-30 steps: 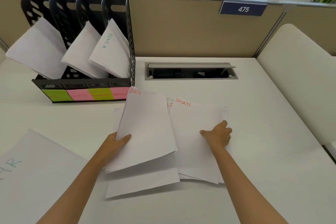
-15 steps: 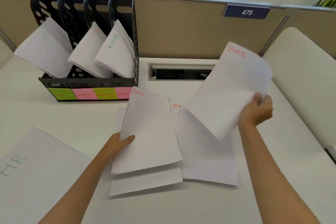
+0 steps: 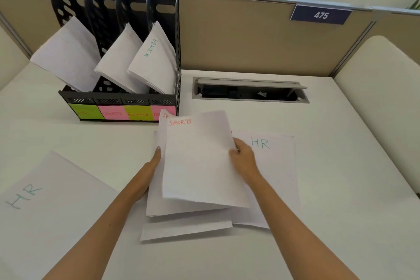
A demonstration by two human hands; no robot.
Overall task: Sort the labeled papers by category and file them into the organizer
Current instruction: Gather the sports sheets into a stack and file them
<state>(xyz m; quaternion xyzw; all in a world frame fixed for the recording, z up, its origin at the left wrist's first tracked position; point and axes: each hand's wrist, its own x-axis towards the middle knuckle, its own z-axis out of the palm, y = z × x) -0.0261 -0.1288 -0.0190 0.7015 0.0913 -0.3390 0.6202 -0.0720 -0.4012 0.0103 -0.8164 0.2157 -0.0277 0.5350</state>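
**SPORTS stack half-gathered — slip and misfile risks**

Sheets marked SPORTS (image 3: 200,161) sit mid-desk, just in front of the organizer (image 3: 118,52), raised a little off the desk at their near edge. Left hand (image 3: 147,173) cups the stack's left edge, fingers straight and together along the paper, thumb hidden under it. Right hand (image 3: 244,161) pinches the top sheet's right edge, fingers curled round it.

Risks, as I judge them: the stack isn't squared — lower sheets fan out toward the near side, so a lift now could shed one or two. The lowest sheet's label is hidden, so it may not be SPORTS at all; filing w/o a check could put it in the wrong slot. The pink SPORTS tag (image 3: 112,115) is 2nd from left and that slot looks to hold no paper, while full neighbours lean out on both sides, so an angled entry could catch their corners or land in FINANCE (image 3: 138,114).

Look of the paper: plain white, thin, floppy, red handwritten labels at the top corner; a second "SP…" corner peeks out behind the top sheet.

Further out: an HR sheet (image 3: 268,161) lies flat, partly under the right wrist, touching the stack. Another HR sheet (image 3: 45,200) lies well apart at the near left. Organizer slots 1, 3 and 4 hold leaning paper, one marked ADMIN (image 3: 152,59). Cable hatch (image 3: 250,91) is open behind, and a 475 plate (image 3: 321,15) is on the partition.
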